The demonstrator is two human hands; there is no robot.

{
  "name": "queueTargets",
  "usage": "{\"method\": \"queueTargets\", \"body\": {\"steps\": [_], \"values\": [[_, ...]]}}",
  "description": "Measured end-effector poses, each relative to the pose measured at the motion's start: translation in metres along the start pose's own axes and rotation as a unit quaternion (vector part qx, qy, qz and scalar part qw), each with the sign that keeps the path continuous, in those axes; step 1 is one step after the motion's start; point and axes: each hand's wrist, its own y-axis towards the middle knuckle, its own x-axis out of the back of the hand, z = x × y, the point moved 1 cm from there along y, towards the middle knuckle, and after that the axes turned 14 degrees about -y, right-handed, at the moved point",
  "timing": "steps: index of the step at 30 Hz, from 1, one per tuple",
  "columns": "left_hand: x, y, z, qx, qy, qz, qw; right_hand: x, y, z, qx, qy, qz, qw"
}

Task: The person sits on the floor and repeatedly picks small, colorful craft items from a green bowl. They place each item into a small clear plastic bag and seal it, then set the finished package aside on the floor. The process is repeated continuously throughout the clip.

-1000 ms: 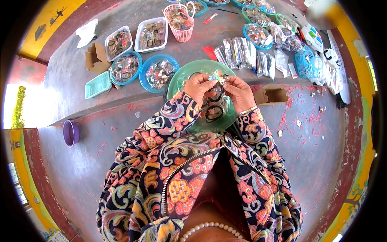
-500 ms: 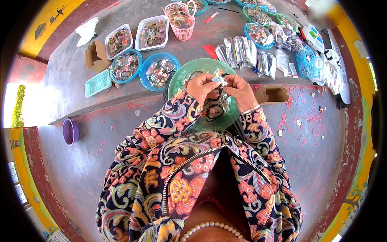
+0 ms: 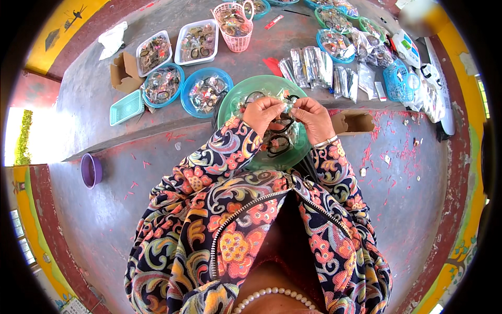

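Note:
Over the green bowl point(image 3: 230, 112) my left hand point(image 3: 260, 115) and my right hand point(image 3: 315, 120) face each other, fingertips close together. Each thumb and forefinger pinches a small clear plastic packet point(image 3: 287, 108), mostly covered by the fingers. What lies inside it is too small to make out. Beneath the hands, the bowl holds dark hair ties point(image 3: 278, 145) with small coloured ornaments, some in clear wrapping. The bowl sits at my lap, against the edge of the grey ledge.
On the ledge point(image 3: 261, 49) stand blue bowls point(image 3: 193, 112), white tubs point(image 3: 180, 49) and a pink basket point(image 3: 236, 44) of similar pieces. Bundled clear bags point(image 3: 318, 68) and a blue basket point(image 3: 398, 81) lie right. A cardboard box point(image 3: 354, 123) and purple bucket point(image 3: 91, 171) stand lower.
The packet, held up and showing pale colours before, now sits lower and mostly hidden between the fingertips. Both hands have shifted only slightly.

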Motion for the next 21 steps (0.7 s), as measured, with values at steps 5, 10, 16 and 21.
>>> {"method": "queueTargets", "body": {"steps": [5, 10, 16, 21], "values": [[-0.002, -0.002, -0.002, -0.001, 0.015, -0.019, 1.000, -0.005, -0.003, 0.008, 0.026, -0.017, -0.014, 0.999], [0.000, -0.003, 0.000, -0.034, 0.075, -0.024, 0.996, -0.005, -0.003, 0.010, -0.009, -0.056, 0.034, 0.998], [0.001, -0.006, -0.008, -0.057, 0.184, -0.027, 0.981, 0.003, -0.002, 0.004, -0.022, -0.053, 0.007, 0.998], [0.006, -0.002, -0.011, -0.011, 0.039, -0.022, 0.999, 0.009, -0.002, 0.004, -0.008, 0.124, -0.054, 0.991]]}}
